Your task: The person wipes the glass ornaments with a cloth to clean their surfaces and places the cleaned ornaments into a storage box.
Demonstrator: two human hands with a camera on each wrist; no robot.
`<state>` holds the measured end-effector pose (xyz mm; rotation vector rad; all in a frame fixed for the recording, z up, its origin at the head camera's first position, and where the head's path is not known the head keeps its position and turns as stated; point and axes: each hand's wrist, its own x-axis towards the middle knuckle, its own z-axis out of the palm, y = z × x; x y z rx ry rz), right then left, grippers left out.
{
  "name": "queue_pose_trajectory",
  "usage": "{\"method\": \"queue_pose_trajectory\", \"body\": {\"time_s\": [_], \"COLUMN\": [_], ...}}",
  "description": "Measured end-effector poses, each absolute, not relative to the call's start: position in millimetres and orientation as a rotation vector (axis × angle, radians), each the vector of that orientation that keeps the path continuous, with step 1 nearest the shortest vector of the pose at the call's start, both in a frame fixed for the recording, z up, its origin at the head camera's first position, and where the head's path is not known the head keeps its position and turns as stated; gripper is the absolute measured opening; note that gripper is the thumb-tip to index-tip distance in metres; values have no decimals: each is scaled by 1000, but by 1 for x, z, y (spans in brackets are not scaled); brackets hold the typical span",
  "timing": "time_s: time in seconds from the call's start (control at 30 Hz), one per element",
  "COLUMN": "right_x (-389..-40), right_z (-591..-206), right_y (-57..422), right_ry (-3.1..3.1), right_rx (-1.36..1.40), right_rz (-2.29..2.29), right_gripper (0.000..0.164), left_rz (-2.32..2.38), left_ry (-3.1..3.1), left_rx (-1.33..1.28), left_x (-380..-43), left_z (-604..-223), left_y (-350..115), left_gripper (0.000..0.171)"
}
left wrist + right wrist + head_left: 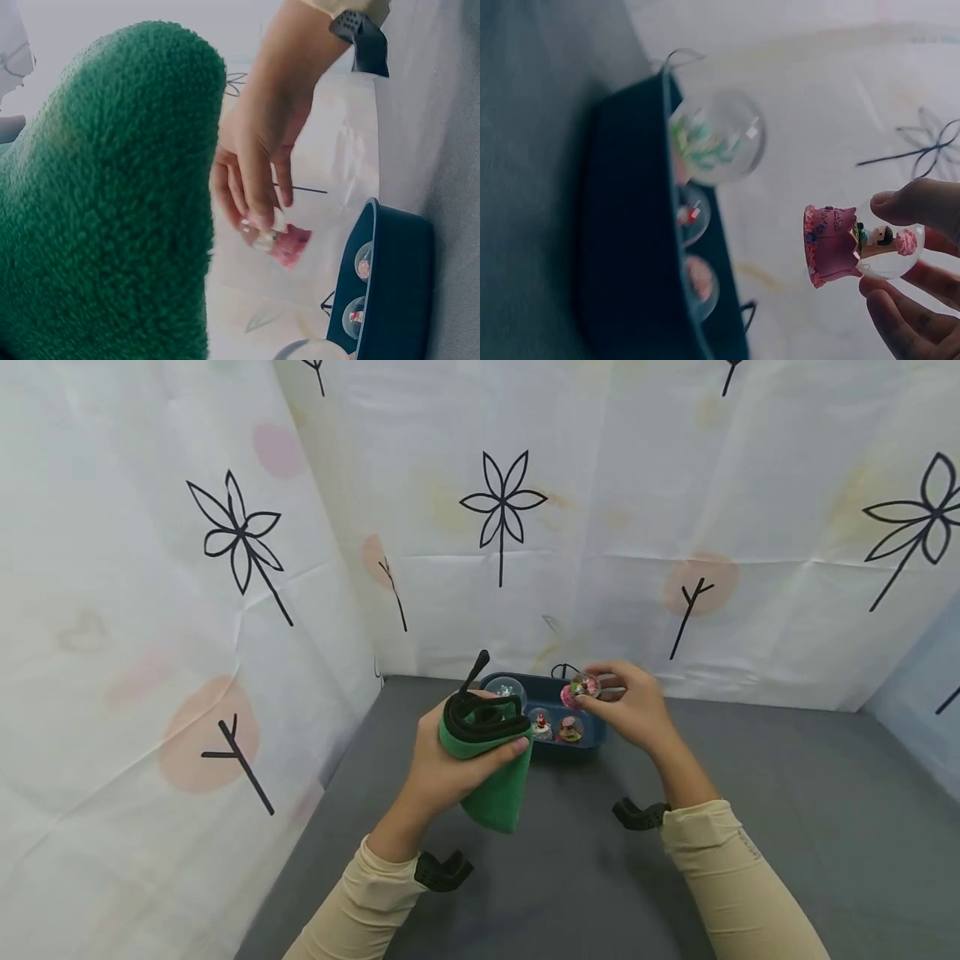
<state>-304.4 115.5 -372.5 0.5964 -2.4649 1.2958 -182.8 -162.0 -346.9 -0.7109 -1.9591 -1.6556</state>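
Observation:
My left hand point(442, 768) grips a folded green cloth point(498, 793) with a dark edge and a dark loop sticking up. My right hand point(633, 706) pinches a small snow globe point(866, 244) by its glass dome, its pink base pointing away from the fingers and a little figure inside. This globe is held over the right part of a dark blue tray point(592, 750). Inside the tray stand a large snow globe point(720, 139) with green and white decoration, a small one with a red and white figure point(541, 725), and another small globe point(570, 729) beside it.
The tray stands on a grey table point(750, 827) near its back edge, close to a white patterned curtain point(600, 527). A thin black wire loop point(564, 670) shows behind the tray. Dark wrist mounts point(444, 870) sit on both forearms.

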Motion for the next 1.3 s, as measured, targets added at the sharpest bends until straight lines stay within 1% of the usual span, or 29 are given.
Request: {"method": "queue_pose_trajectory", "body": {"time_s": [0.17, 0.4, 0.5, 0.63, 0.83, 1.3], "right_x": [-325, -347, -352, -358, -365, -374], "right_z": [-380, -393, -396, -401, -406, -412], "right_y": [118, 115, 114, 113, 113, 109], "right_ry": [-2568, -2726, -2759, -2785, -2806, -2840], "right_rx": [584, 667, 669, 655, 653, 665], "right_rz": [1210, 1027, 980, 926, 779, 653], "right_gripper": [45, 38, 39, 41, 39, 35], "left_rz": [-1664, -1658, -1661, -1681, -1695, -1716], "left_ry": [-1990, -2026, -2036, -2034, -2026, -2046], "left_rx": [-704, -699, -701, -701, -708, -707], "left_x": [-182, -181, -182, -182, -182, -184], "left_z": [-346, -347, -348, -348, -349, -351], "left_y": [-161, -160, -160, -160, -161, -159], "left_gripper": [49, 51, 50, 50, 50, 52]}}
